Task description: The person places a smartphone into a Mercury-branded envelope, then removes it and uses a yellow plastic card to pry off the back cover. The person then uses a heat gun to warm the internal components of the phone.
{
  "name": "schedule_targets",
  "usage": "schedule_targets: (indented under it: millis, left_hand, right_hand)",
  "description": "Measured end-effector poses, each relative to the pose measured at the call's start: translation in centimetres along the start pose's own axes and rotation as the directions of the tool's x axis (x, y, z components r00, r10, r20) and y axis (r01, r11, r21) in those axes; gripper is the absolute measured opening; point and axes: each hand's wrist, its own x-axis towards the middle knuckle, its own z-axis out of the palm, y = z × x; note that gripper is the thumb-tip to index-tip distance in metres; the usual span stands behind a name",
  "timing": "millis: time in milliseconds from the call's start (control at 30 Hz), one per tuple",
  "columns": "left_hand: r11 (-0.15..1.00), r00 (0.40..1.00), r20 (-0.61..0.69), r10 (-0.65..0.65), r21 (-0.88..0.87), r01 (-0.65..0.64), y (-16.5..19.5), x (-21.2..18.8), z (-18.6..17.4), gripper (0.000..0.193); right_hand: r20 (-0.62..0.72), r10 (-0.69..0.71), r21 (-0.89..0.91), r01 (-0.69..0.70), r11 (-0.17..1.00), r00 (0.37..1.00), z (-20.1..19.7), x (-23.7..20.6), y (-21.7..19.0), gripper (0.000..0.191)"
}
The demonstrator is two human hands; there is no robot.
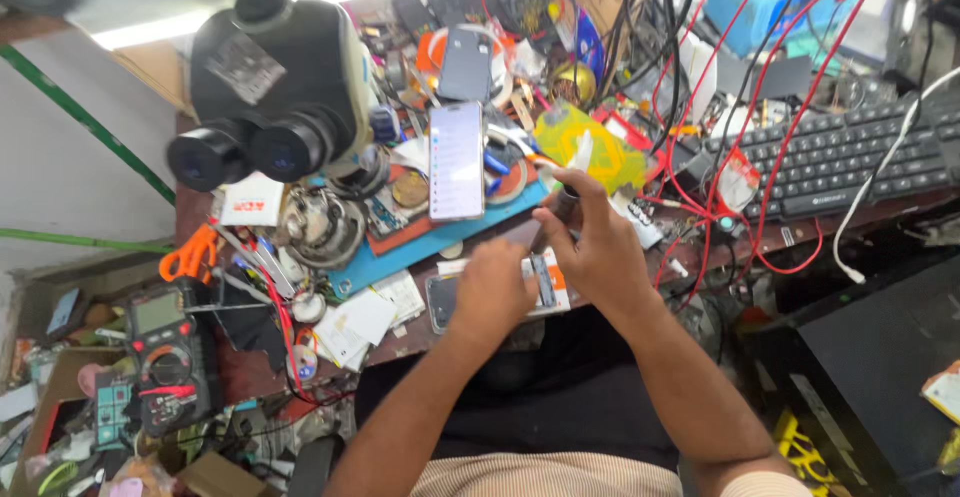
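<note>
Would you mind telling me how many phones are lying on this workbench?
3 at least: a lit phone mid-bench, a dark phone behind it, and an opened phone under the left hand. Clutter may hide more.

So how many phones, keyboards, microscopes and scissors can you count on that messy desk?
Phones: 2, a lit one and a dark one behind it
Keyboards: 1, black
Microscopes: 1, black
Scissors: 1, orange-handled
Total: 5
</note>
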Motion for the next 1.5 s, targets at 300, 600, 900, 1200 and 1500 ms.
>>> schedule_targets:
  millis: [300,600,900,1200,1500]
  left_hand:
    - [0.999,0.998,0.046,-0.04,0.017,0.04,-1.4,1.0,1.5,0.012]
    - [0.998,0.997,0.022,0.069,0.01,-0.069,-1.9,0.8,0.7,0.01]
    - [0.999,0.999,-0.032,0.006,0.036,-0.005,-3.3,-1.8,-2.1,0.009]
    - [0.884,0.94,-0.009,-0.34,0.339,0.323,-9.8,-4.1,-6.5,0.019]
    - [0.86,0.901,-0.258,-0.349,0.294,0.417,-14.1,-3.5,-9.7,0.013]
  right_hand:
    - [-0.01,0.047,0.063,-0.046,0.997,0.999,0.4,0.0,0.2,0.048]
    - [-0.059,0.049,0.124,-0.042,0.991,0.997,0.0,0.3,-0.4,0.049]
    - [0.058,0.287,-0.079,-0.282,0.956,0.956,-0.1,-0.8,-1.8,0.063]
    - [0.197,0.097,-0.064,-0.086,0.994,0.975,0.6,-1.3,-2.0,0.065]
    - [0.212,0.109,-0.086,-0.093,0.992,0.971,0.7,-1.6,-2.4,0.064]
